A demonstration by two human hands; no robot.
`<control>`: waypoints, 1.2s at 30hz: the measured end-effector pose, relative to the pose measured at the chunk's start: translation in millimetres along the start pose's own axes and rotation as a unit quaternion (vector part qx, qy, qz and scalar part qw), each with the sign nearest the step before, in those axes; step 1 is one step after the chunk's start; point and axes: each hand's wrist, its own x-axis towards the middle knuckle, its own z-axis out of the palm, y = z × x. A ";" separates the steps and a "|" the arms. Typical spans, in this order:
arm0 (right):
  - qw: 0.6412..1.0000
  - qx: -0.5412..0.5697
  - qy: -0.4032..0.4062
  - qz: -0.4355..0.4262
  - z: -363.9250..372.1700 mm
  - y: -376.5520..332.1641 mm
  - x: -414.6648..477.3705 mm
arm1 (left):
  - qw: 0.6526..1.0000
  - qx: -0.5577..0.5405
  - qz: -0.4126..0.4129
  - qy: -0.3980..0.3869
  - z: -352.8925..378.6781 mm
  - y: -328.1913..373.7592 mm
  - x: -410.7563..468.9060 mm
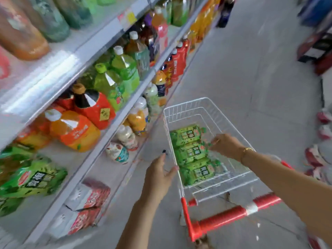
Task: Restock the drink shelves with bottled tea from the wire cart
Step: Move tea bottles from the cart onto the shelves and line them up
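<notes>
Down on the floor of the wire cart point(181, 108), three green-labelled tea bottles point(190, 151), lying on their sides, side by side in a row from the near end toward the middle, caps toward the right wall. Right hand point(226, 144) reaching in over the right rim, fingers curled down at the caps of the far and middle bottles; too blurred to tell whether gripping or only touching. Thin gold bracelet point(248, 150) on that wrist. Left hand point(158, 177) just outside the left rim, fingers straight and relaxed, holding nothing, thumb tip touching the rim wire toward the near-left corner. Red handle point(231, 214) across the near end of the cart. Grey floor point(242, 69) beneath and beyond. Along the left, drink shelves point(115, 130), crowded: on one board, a large green-labelled bottle point(32, 178) nearest, then large orange bottles point(75, 130), then red and green ones further along. Under that board's front edge, smaller bottles and red-and-white cartons point(89, 194).
</notes>
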 end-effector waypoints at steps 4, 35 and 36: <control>0.997 -0.006 -0.042 0.057 8.9 36.3 29.9 | 0.997 0.049 -0.020 -0.047 30.6 3.8 34.3; 0.981 0.170 0.031 0.090 80.3 46.9 50.3 | 0.975 0.211 -0.046 -0.056 47.1 18.2 51.8; 0.988 0.143 0.033 0.055 69.2 44.2 40.6 | 0.975 0.208 -0.027 -0.074 47.1 24.1 49.9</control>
